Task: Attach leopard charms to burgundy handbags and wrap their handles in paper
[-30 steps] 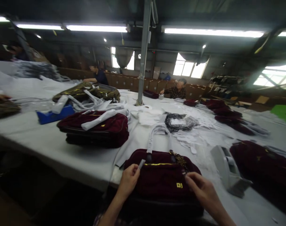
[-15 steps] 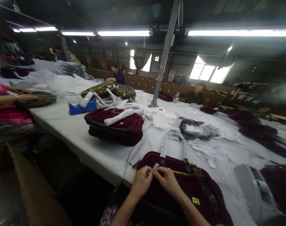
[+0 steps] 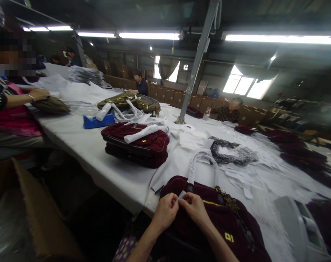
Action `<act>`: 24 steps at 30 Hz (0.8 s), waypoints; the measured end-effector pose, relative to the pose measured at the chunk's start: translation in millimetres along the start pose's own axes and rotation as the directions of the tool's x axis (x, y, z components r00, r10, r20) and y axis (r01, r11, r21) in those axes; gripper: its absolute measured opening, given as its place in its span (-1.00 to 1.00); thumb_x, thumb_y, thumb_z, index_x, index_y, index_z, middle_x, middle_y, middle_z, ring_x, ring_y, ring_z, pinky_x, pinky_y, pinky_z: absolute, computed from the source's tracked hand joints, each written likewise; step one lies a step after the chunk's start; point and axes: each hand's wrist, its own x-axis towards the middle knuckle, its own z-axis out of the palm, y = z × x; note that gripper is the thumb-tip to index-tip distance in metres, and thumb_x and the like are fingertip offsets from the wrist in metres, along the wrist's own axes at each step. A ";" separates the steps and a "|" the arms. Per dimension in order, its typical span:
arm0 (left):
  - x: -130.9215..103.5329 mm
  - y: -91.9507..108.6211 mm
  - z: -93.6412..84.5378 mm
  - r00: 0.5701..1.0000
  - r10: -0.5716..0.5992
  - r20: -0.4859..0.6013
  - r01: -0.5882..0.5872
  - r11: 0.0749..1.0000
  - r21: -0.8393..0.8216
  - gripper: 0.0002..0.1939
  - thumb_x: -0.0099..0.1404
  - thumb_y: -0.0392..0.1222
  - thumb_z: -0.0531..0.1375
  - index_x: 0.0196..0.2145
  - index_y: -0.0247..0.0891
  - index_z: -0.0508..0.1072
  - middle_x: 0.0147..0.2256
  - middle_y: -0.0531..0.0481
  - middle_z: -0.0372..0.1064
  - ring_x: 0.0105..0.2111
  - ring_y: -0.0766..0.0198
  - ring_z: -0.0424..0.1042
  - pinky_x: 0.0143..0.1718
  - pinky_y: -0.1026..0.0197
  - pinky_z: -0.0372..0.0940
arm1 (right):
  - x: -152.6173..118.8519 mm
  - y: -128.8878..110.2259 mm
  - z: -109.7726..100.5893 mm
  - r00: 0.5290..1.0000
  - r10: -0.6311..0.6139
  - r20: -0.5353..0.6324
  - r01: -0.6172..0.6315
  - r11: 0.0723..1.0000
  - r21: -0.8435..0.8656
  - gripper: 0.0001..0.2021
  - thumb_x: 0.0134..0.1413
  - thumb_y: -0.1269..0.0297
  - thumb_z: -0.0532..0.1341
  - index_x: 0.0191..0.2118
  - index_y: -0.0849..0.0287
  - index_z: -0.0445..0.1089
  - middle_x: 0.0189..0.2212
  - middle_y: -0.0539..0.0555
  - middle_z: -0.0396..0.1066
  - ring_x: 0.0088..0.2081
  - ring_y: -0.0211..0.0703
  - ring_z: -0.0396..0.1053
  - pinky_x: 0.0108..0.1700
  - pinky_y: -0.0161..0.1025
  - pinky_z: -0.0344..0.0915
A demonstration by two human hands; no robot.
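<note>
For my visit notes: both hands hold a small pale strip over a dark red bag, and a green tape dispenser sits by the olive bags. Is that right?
Not quite: the head view shows the tape dispenser by the olive bags is blue. The left hand and right hand do hold a small pale strip over the dark red bag.

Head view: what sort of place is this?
Probably a bag factory or workshop: several maroon bags lie on a long white table, people sit around it, and cartons line the far side.
</note>
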 end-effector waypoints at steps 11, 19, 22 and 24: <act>3.9 -2.2 -1.5 0.992 -0.122 0.036 0.127 0.955 -0.267 -0.87 0.19 -0.18 0.05 -0.27 -0.20 0.20 -0.62 0.21 0.19 -0.66 0.39 0.24 -0.58 0.36 0.12 | -8.1 -4.9 -2.0 0.988 -0.149 0.044 0.146 0.987 0.067 -0.77 0.01 0.18 0.16 -0.46 0.25 0.41 -0.53 0.01 0.42 -0.46 -0.19 0.31 -0.43 -0.35 0.19; -0.6 1.6 -1.8 0.999 -0.036 0.009 0.037 0.990 -0.133 -0.84 0.23 -0.18 0.00 -0.38 -0.22 0.36 -0.53 0.10 0.31 -0.55 0.36 0.30 -0.51 0.34 0.14 | -9.7 -6.4 -3.0 0.985 -0.168 0.028 0.166 0.985 0.050 -0.76 0.02 0.16 0.16 -0.45 0.24 0.42 -0.51 0.03 0.44 -0.44 -0.15 0.34 -0.41 -0.34 0.21; 1.5 6.2 -9.1 0.997 0.018 0.079 -0.012 0.997 -0.075 -0.78 0.23 -0.21 -0.02 -0.35 -0.23 0.41 -0.47 0.05 0.36 -0.46 0.31 0.34 -0.43 0.33 0.17 | -10.5 -6.6 -4.8 0.979 -0.203 0.025 0.202 0.978 0.044 -0.77 0.03 0.17 0.15 -0.46 0.23 0.42 -0.51 0.03 0.44 -0.44 -0.14 0.35 -0.39 -0.33 0.22; 2.5 9.3 -13.5 0.990 0.073 0.124 -0.067 0.997 -0.048 -0.77 0.23 -0.23 -0.03 -0.35 -0.23 0.42 -0.43 0.04 0.39 -0.40 0.29 0.35 -0.37 0.32 0.17 | -10.7 -5.9 -6.2 0.969 -0.247 0.024 0.246 0.969 0.036 -0.79 0.03 0.20 0.15 -0.45 0.21 0.41 -0.50 0.02 0.45 -0.42 -0.14 0.36 -0.37 -0.32 0.23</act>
